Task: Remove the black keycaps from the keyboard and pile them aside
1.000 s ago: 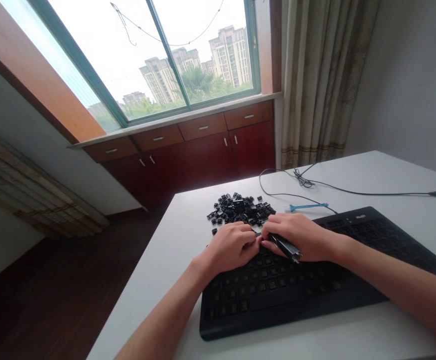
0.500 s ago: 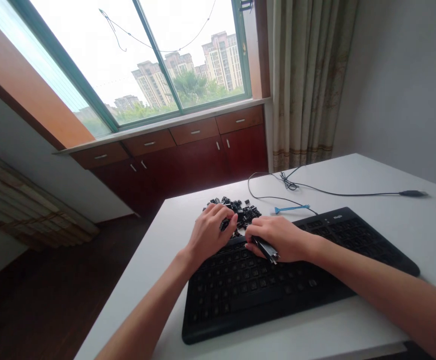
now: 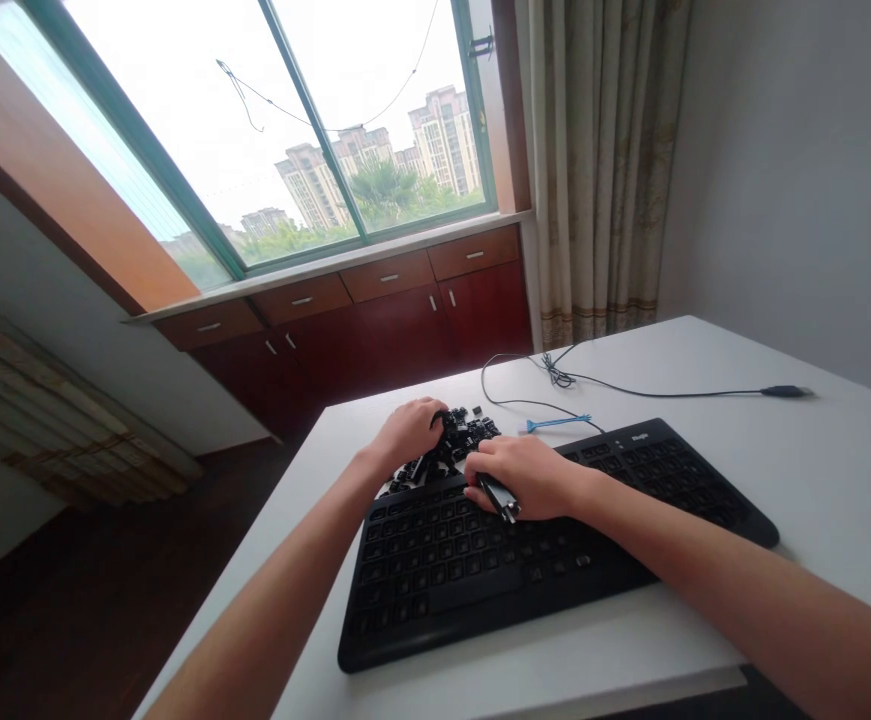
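A black keyboard [image 3: 480,560] with its keycaps off lies at a slant on the white table. Behind its back left edge is a heap of loose black keycaps [image 3: 465,430]. My left hand [image 3: 409,432] reaches into the left side of this heap, fingers curled down; the fingertips and anything between them are hidden. Over the middle of the keyboard, my right hand [image 3: 529,477] is closed round a long black keycap [image 3: 500,498], possibly with others stacked against it, whose end sticks out below the palm.
Behind the keyboard lies a blue brush-like tool [image 3: 555,424]. A black cable [image 3: 630,388] with a tangled part runs to a plug at the right. The white table [image 3: 817,450] ends at the left beside the dark floor.
My left hand has moved left and away from my right hand, further over the heap. More keycaps show between the hands. The view has shifted slightly, and my right hand keeps its hold.
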### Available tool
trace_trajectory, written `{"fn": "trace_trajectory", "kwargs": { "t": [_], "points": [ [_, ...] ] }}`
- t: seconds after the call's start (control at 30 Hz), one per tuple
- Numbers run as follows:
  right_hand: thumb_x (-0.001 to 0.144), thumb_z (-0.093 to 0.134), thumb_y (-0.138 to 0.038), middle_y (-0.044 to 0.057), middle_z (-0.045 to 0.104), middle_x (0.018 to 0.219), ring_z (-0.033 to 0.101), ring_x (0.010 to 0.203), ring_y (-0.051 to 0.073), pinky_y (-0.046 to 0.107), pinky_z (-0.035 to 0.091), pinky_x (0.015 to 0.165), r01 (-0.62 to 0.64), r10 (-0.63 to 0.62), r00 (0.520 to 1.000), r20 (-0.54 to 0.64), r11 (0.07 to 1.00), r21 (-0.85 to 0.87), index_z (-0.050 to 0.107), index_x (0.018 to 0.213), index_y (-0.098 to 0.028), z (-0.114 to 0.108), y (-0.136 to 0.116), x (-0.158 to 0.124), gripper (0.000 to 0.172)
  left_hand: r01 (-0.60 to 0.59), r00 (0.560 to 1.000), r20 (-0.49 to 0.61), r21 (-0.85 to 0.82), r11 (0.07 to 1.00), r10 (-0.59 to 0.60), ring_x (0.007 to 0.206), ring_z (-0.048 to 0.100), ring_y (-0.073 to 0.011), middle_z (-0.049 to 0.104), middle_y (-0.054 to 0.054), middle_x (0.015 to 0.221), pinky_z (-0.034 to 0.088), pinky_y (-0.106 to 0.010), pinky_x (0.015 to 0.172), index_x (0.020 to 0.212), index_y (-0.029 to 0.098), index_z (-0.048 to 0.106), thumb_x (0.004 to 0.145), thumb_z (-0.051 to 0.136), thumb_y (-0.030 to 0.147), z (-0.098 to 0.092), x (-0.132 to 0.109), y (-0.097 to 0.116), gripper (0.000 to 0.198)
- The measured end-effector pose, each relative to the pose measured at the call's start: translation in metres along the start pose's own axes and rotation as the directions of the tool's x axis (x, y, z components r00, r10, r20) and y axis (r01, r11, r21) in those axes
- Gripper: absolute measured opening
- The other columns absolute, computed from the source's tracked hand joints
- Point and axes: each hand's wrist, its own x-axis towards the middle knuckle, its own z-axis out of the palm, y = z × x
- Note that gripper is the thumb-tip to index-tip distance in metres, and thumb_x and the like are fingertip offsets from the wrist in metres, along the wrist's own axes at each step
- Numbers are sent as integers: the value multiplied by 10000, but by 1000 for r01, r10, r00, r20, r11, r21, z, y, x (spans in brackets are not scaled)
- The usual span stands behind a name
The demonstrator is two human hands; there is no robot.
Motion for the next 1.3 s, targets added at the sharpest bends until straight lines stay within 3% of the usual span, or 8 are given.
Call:
{"fn": "trace_trajectory", "kwargs": {
  "t": [0.17,0.33,0.4,0.5,0.67,0.83,0.97,1.3],
  "points": [
    [980,546,-405,34,672,923,598,780,169,288,320,653,3,-3,1000,-11,1000,3,625,1030,-237,1,0,0,191,3,997,-80,-75,997,-9,1060,718,-235,759,-65,1154,551,-346,976,1129,216,740,951,525,205,-3,-14,-2,280],
    [975,548,-405,30,668,893,604,786,178,294,305,643,-6,6,999,-38,1000,11,628,1022,-239,2,-1,-1,191,-6,974,-226,-158,987,-31,1072,710,-199,736,-34,1194,570,-325,946,1177,242,700,1014,533,294,-11,-44,12,238],
    [971,555,-402,27,667,885,609,790,179,296,312,647,-18,19,999,-51,1000,22,633,1012,-244,2,-3,-2,181,-75,942,-335,-299,951,-31,956,728,-162,742,-25,1148,595,-283,866,1150,241,703,997,595,305,-10,-59,19,198],
    [992,528,-439,18,662,886,613,774,172,293,335,655,-82,87,992,-89,995,49,634,1009,-258,3,-7,-1,210,-197,898,-439,-343,918,29,809,716,-121,750,-16,1085,602,-262,800,1149,235,695,951,684,248,-7,-77,26,199],
    [1016,473,-541,7,663,932,613,736,150,277,383,655,-210,224,963,-151,972,104,606,1064,-261,1,-12,2,314,-407,832,-509,-286,868,222,974,710,-161,758,-37,1061,604,-305,875,1139,206,684,897,714,89,-8,-91,32,270],
    [1000,526,-521,0,658,913,607,729,132,258,397,660,-145,168,974,-154,978,152,623,1036,-252,-6,-16,2,288,-519,777,-542,-262,814,321,1166,673,-209,747,-73,1107,587,-347,995,1131,171,676,889,694,34,-20,-99,43,278],
    [994,557,-472,8,635,886,584,706,128,258,379,641,-13,26,994,-106,993,118,640,1064,-242,-9,-18,0,254,-530,779,-533,-282,800,329,1043,688,-188,726,-85,1107,600,-323,906,1112,164,650,892,692,40,-22,-103,49,256],
    [976,603,-303,7,577,858,536,672,117,250,376,626,55,-47,990,-132,997,57,613,1097,-218,-11,-19,0,148,-484,809,-520,-327,812,273,1034,676,-191,706,-98,1153,586,-309,904,1287,174,536,946,684,209,-14,-104,54,373]
  ]
}}
